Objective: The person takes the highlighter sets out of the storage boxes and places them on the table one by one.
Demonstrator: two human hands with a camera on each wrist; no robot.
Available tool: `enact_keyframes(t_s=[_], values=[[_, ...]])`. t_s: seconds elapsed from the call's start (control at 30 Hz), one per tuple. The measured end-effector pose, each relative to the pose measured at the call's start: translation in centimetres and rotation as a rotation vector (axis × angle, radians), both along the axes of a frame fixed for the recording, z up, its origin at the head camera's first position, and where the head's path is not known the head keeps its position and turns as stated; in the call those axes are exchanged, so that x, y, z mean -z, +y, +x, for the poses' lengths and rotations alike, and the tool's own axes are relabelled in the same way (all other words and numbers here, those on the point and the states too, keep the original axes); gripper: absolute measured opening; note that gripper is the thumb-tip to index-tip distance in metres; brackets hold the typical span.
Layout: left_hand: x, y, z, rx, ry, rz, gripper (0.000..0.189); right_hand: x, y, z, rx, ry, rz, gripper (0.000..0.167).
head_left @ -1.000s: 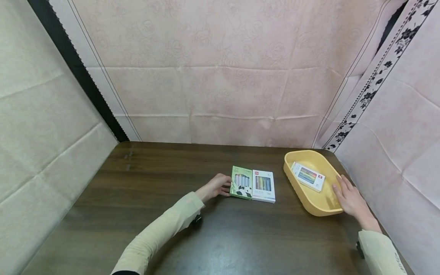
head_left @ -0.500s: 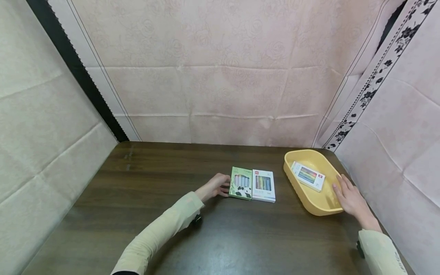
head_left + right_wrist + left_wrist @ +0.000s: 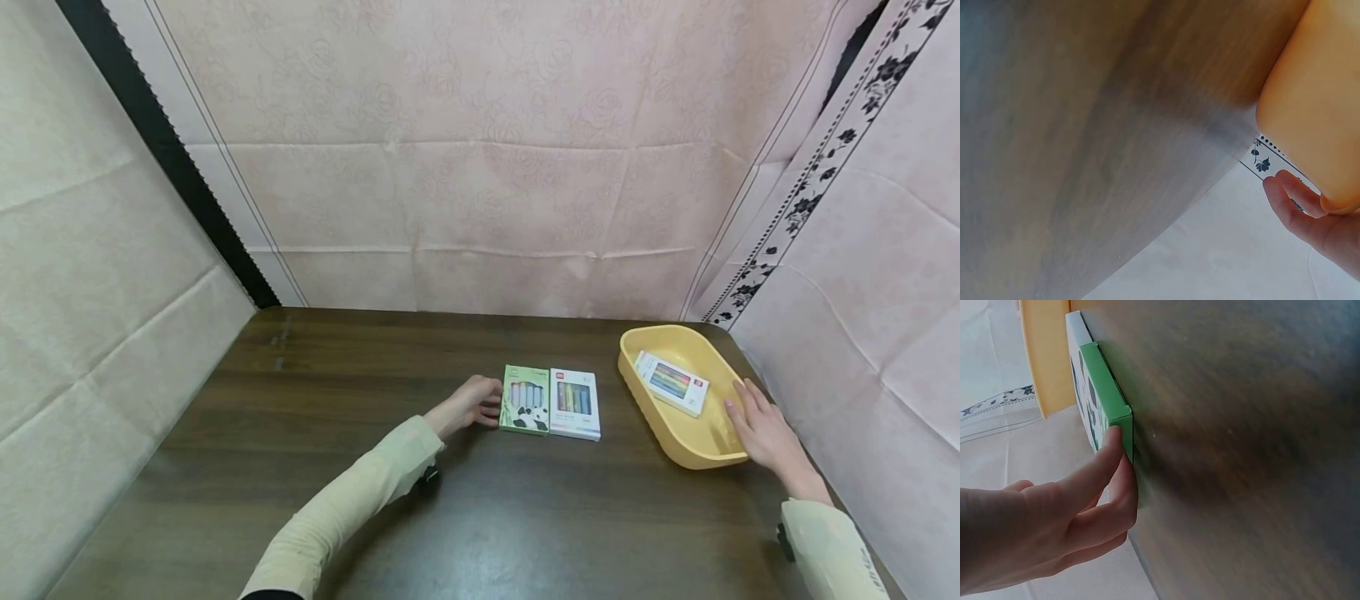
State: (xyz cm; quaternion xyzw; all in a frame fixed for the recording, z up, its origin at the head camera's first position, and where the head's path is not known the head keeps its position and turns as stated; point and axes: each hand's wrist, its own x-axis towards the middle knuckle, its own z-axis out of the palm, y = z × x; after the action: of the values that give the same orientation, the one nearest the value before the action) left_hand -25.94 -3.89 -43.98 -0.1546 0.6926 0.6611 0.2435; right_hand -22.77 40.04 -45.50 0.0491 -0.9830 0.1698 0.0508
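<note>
In the head view, my left hand (image 3: 472,404) touches the left edge of a green box (image 3: 525,400) with a panda and pastel sticks on its face. The box lies flat on the table, side by side with a white box (image 3: 574,404) showing coloured sticks. The left wrist view has thumb and fingers at the green box's (image 3: 1107,381) end. My right hand (image 3: 768,433) holds the right rim of a yellow basket (image 3: 697,458), thumb inside and fingers (image 3: 1282,203) outside. A white box (image 3: 670,383) with a coloured window lies in the basket; something white shows beneath it.
The dark wooden table (image 3: 360,358) reaches back to a pale cloth wall (image 3: 480,208). Cloth also hangs on the left and right. The basket stands near the table's right edge, close to the right cloth (image 3: 885,350).
The green box has shifted very slightly down and left, straightening beside the white box. My left hand has moved slightly left with it. The right hand and basket look unchanged.
</note>
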Motion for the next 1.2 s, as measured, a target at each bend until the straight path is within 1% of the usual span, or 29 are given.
enact_keyframes(t_s=[0.07,0.1,0.3,0.33,0.53,0.63,0.87,0.97,1.2], values=[[-0.2,-0.1,0.0,0.000,0.006,0.005,0.046,0.0,0.0,0.0,0.001,-0.001,0.001,0.060],[-0.6,-0.1,0.3,0.004,0.010,0.013,0.047,0.0,0.0,0.0,0.001,-0.003,0.002,0.060],[-1.0,-0.3,-0.1,0.034,0.049,0.047,0.040,-0.1,-0.1,-0.1,0.006,-0.014,0.002,0.061],[-0.7,-0.3,-0.4,0.032,0.052,0.050,0.039,0.0,-0.1,-0.1,0.006,-0.014,0.003,0.061],[-1.3,0.0,-0.7,0.017,0.033,0.073,0.041,0.0,-0.1,-0.1,0.003,-0.011,0.003,0.061],[-1.5,0.2,-0.9,0.022,0.028,0.078,0.039,0.0,-0.1,-0.2,0.002,-0.008,0.003,0.061],[-2.1,1.1,-1.2,0.078,0.052,0.126,0.037,0.1,0.0,-0.2,0.001,-0.006,0.007,0.061],[-2.6,1.6,-1.2,0.098,0.057,0.145,0.037,0.0,0.0,-0.2,0.004,-0.012,0.007,0.061],[-3.9,3.4,-1.2,0.157,0.102,0.193,0.039,0.0,0.0,0.0,0.005,-0.016,0.006,0.061]])
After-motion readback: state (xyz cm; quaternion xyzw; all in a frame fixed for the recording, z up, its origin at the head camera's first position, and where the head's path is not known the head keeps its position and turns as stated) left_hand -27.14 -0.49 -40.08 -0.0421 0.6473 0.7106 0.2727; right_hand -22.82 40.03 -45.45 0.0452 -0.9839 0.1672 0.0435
